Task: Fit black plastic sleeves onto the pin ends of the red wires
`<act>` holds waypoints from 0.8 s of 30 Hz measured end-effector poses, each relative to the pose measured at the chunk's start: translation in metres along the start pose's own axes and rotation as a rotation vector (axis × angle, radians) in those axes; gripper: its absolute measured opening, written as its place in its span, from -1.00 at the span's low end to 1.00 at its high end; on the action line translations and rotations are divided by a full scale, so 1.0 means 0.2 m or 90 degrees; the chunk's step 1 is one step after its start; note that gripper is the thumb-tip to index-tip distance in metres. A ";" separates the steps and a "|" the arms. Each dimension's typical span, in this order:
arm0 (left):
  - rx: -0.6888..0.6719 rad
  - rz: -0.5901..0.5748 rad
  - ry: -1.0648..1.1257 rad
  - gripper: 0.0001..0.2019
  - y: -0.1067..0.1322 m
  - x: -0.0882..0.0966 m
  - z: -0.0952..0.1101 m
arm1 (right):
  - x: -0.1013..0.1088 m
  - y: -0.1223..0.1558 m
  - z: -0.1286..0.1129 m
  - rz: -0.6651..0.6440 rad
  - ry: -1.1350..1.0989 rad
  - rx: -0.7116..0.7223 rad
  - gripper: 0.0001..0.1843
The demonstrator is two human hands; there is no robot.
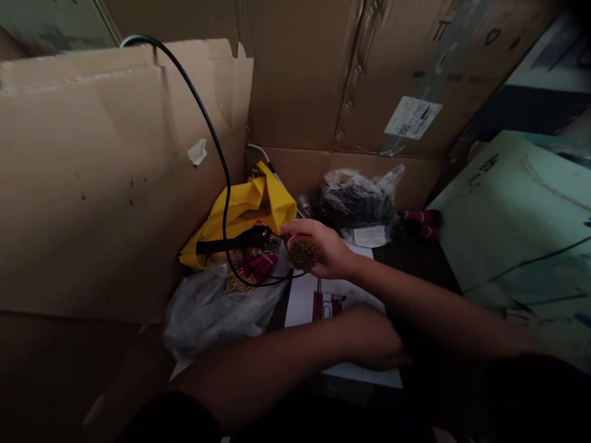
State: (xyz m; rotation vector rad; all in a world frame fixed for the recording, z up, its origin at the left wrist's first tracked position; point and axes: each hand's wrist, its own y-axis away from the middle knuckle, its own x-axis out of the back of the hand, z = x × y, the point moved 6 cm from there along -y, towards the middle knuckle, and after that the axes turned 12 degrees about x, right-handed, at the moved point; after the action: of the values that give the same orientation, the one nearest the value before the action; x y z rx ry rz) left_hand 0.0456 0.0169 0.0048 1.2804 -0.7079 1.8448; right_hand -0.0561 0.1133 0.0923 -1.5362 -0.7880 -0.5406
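While brown cardboard fills most of the view, with a large panel [92,184] on the left and a taped box [290,80] across the back, a pale green box [503,203] with dark handwriting leans in at right. Between them is a dark surface [427,261]. On it, at left of centre, a yellow bag [215,227] slumps open behind a crumpled clear plastic bag [203,314], where dark red bundles [258,264] with gold-coloured ends lie. Further right, a second clear bag [360,191] wraps something black, its exact contents hard to tell. A white sheet [300,298] printed with a dark red picture lies in the middle, partly covered by the arms. The person's right hand [330,246] is wrapped around another bundle [305,252], its tan end facing the viewer, just right of the yellow bag. The left hand [376,341] is over the sheet, nearer the body; whether its fingers are curled cannot be told. A black cable [203,114] loops over the left panel and down across the yellow bag, ending up close beside the gripped bundle. Two small dark red rolls [427,224] sit beside the second bag.
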 end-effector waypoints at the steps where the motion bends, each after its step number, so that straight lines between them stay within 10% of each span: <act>1: 0.008 -0.007 -0.007 -0.64 0.00 0.00 0.00 | 0.02 0.04 -0.01 0.020 -0.028 -0.043 -0.46; 7: 0.165 -0.133 -0.051 -0.60 0.12 0.16 0.00 | 0.21 0.40 -0.08 0.066 0.081 -0.223 -0.51; 12: 0.310 0.085 -0.102 -0.65 0.39 0.44 -0.13 | 0.37 0.77 -0.12 0.028 0.219 -0.336 -0.56; 17: 0.610 0.273 -0.319 -0.54 0.70 0.37 -0.41 | 0.45 0.96 -0.13 -0.037 0.355 -0.419 -0.58; 24: 0.604 0.302 -0.428 -0.63 0.86 0.32 -0.61 | 0.38 0.94 -0.07 -0.222 0.396 -0.384 -0.68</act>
State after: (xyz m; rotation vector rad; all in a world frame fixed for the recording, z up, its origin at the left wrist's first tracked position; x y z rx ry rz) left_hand -0.1739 0.0365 0.0204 2.6064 -0.4766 2.2307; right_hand 0.1360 0.1109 0.0239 -1.6228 -0.4113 -1.5377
